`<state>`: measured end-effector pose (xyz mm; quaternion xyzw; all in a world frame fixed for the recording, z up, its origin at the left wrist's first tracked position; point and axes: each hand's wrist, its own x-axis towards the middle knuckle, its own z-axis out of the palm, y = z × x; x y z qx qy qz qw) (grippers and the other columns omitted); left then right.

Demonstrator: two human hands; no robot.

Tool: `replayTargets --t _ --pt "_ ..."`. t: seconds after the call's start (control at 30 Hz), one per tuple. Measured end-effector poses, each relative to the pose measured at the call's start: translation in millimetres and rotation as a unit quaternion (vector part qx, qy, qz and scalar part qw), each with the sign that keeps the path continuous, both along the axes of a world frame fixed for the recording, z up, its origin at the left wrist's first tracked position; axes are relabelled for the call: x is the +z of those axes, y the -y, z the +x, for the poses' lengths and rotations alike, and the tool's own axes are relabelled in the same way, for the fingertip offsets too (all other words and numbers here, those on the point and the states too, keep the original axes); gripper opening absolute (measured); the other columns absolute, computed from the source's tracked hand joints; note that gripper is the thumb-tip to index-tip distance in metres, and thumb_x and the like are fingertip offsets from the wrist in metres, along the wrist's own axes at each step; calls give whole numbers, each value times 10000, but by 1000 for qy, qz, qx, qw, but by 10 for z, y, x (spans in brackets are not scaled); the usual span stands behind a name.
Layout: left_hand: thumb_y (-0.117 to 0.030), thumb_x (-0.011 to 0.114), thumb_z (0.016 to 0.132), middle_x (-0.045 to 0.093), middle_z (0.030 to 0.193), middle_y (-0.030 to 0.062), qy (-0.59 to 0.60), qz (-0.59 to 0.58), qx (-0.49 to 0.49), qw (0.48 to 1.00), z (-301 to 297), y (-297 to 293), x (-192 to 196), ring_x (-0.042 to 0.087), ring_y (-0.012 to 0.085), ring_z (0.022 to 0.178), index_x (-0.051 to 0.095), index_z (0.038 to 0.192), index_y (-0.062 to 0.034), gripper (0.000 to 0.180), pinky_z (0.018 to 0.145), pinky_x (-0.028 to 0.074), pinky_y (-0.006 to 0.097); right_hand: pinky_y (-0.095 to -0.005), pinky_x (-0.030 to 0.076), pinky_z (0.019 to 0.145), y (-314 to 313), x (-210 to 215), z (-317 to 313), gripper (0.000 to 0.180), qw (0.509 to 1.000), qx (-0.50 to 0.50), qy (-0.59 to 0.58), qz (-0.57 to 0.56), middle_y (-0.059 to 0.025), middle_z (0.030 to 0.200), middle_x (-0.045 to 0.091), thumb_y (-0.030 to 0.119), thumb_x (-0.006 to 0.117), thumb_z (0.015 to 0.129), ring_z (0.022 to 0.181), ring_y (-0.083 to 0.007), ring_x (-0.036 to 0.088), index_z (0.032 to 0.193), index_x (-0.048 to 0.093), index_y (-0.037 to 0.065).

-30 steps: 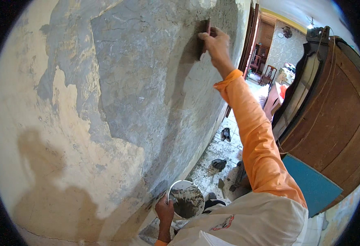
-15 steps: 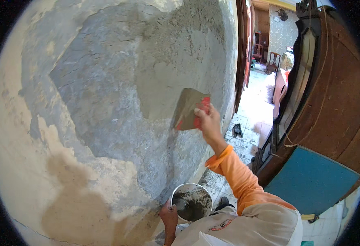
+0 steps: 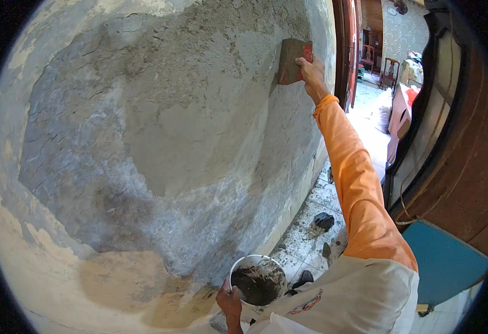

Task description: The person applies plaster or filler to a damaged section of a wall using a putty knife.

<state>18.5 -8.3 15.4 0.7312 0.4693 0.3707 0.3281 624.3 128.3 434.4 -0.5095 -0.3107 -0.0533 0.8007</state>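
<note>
My right hand (image 3: 313, 71), arm stretched far out, grips a plastering float (image 3: 290, 58), a flat rectangular tool smeared with grey mortar, red showing at its gripped edge. The float is up against the right part of the wall (image 3: 182, 145), where a darker coat of wet mortar spreads over older grey plaster. Low down, my left hand (image 3: 230, 303) has its fingers closed on the rim of a white bucket (image 3: 280, 274). Grey mortar (image 3: 254, 286) lies inside the bucket and clings to its inner side.
A doorway with a dark red frame (image 3: 344, 50) is just right of the wall. Dark lumps (image 3: 324, 221) and mortar splashes lie on the tiled floor (image 3: 310, 245). To the right stand a brown wooden cabinet (image 3: 452, 178) and a blue panel (image 3: 447, 261).
My right hand has carried the float up and to the right along the wall. The left hand stays on the bucket rim. The view has shifted somewhat.
</note>
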Motion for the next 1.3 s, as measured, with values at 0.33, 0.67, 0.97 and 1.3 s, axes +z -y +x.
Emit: replayTargets --t 0.33,0.67,0.97,1.3 --pt "-105 670 842 733 985 247 2 -106 26 994 201 53 -3 680 342 752 677 1326 0 495 750 543 412 -320 566 844 -120 146 -146 245 995 95 2 -41 -84 1066 733 103 716 956 919 -183 696 1165 700 -25" --pt "-122 682 864 735 1077 254 -71 -134 -13 988 -224 -124 41 723 400 943 702 1285 2 439 873 556 466 -339 579 801 -122 294 -740 266 994 62 87 -11 -87 1046 746 112 694 969 876 -171 700 1194 724 -27" --pt "-106 691 853 728 968 233 -59 -107 -14 992 -739 -245 -11 708 399 857 713 1250 8 414 802 553 473 -299 546 769 -65 439 -1375 210 992 60 108 -5 -43 994 723 131 728 964 831 -135 658 1109 724 -21" --pt "-87 692 841 726 959 224 -77 -81 -28 993 -1010 -210 -63 711 388 863 716 1250 -8 417 803 556 465 -291 532 760 -33 518 -1922 217 989 65 131 7 -37 976 719 121 736 953 836 -126 647 1118 723 -20"
